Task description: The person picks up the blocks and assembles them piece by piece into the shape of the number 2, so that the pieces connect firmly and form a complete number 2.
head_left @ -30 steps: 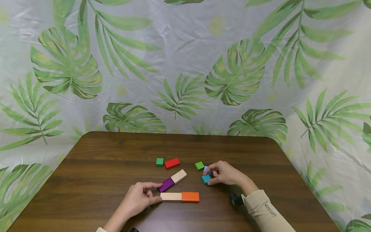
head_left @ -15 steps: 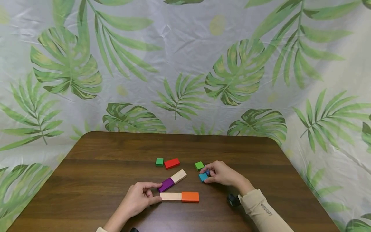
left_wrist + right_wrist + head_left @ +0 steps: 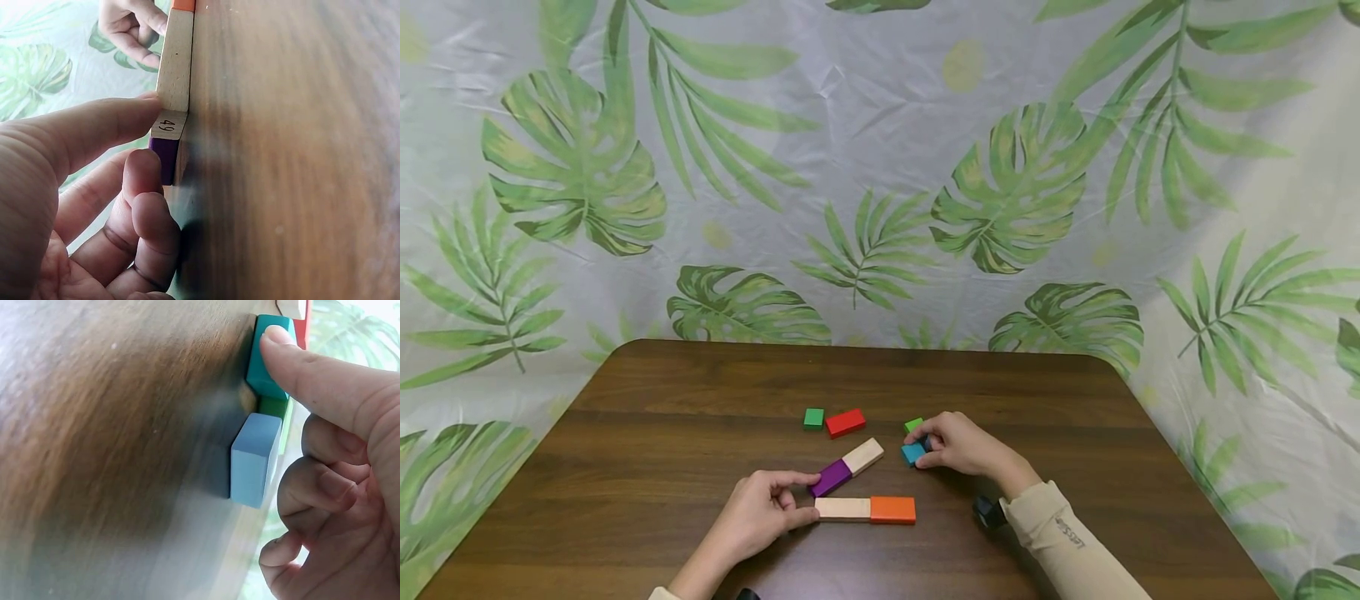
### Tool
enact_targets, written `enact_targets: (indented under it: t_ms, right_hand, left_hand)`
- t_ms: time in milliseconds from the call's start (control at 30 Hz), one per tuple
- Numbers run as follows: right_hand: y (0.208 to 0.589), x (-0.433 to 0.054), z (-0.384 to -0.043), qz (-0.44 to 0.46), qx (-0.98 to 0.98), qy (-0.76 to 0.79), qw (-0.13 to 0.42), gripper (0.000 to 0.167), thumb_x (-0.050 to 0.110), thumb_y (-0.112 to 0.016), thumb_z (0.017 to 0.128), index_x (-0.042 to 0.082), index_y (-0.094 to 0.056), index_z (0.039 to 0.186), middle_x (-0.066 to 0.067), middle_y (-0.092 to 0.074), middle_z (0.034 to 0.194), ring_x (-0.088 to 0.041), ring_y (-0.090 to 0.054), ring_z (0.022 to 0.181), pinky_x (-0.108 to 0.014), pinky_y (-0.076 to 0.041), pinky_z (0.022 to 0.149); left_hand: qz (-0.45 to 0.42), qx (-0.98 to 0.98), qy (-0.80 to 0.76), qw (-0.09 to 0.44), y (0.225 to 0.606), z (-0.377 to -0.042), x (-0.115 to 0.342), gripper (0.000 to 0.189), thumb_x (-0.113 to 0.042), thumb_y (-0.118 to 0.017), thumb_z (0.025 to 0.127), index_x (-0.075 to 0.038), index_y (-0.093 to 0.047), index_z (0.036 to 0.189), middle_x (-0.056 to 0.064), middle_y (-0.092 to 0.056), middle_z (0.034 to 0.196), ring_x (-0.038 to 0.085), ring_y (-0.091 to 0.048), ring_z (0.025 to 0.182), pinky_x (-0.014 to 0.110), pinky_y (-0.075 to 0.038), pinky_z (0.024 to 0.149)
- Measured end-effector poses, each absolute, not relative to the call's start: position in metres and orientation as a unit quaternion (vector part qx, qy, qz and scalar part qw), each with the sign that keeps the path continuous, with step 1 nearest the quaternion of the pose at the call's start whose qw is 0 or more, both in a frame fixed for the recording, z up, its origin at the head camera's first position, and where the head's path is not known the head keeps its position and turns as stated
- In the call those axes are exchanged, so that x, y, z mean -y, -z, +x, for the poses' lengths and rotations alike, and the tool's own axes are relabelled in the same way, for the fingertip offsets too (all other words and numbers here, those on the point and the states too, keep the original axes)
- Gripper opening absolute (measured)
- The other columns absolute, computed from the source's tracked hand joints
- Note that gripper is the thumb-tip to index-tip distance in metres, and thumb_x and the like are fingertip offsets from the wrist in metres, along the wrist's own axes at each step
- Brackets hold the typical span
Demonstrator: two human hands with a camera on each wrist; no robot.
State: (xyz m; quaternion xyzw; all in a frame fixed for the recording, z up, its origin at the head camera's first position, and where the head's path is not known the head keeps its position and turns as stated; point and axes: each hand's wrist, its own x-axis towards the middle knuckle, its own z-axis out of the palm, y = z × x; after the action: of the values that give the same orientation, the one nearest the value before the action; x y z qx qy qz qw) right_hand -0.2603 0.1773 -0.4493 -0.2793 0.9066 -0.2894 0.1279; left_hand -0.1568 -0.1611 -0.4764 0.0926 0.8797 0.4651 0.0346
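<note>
Teal block [image 3: 913, 455] is sitting beside the lime block [image 3: 913, 425], pinched in the right hand [image 3: 962, 446] and not yet paired, while the left hand [image 3: 752, 515] is merely touching the already joined purple-and-pale row [image 3: 850, 468] and pale-and-orange row [image 3: 867, 510].

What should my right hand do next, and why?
Perhaps slide the teal block left toward the plain block set against the purple block: your right hand pinches the teal one, bare table separates them, and your left hand touches the purple one.
</note>
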Motion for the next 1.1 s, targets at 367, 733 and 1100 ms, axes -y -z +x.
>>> enact_targets:
  t_ms: [367, 733, 1100]
  right_hand:
    - [0.448, -0.168, -0.267, -0.253, -0.922, 0.269, 0.116, 0.028, 0.022, -0.084, 0.095, 0.016, -0.081, 0.122, 0.008, -0.035, 0.055, -0.008, -0.029, 0.053, -0.023, -0.023, 0.059]
    - [0.451, -0.163, -0.272, -0.234, -0.931, 0.257, 0.108, 0.027, 0.025, -0.084, 0.095, 0.020, -0.081, 0.121, 0.008, -0.036, 0.055, -0.008, -0.031, 0.054, -0.024, -0.024, 0.061]
    - [0.448, -0.154, -0.276, -0.213, -0.945, 0.233, 0.086, 0.028, 0.029, -0.085, 0.094, 0.021, -0.082, 0.120, 0.007, -0.040, 0.056, -0.010, -0.034, 0.055, -0.025, -0.026, 0.064]
  left_hand:
    - [0.098, -0.880, -0.464, 0.033, 0.477, -0.158, 0.161, 0.039, -0.025, -0.095, 0.080, -0.018, -0.084, 0.116, -0.010, -0.063, 0.063, 0.000, -0.046, 0.053, 0.020, -0.037, 0.052]
    - [0.100, -0.876, -0.470, 0.040, 0.480, -0.158, 0.160, 0.040, -0.026, -0.095, 0.080, -0.018, -0.083, 0.117, -0.009, -0.063, 0.063, 0.000, -0.045, 0.053, 0.021, -0.036, 0.050]
    - [0.089, -0.877, -0.470, 0.045, 0.476, -0.158, 0.159, 0.039, -0.023, -0.095, 0.080, -0.018, -0.083, 0.118, -0.008, -0.063, 0.063, 0.002, -0.043, 0.053, 0.020, -0.034, 0.051]
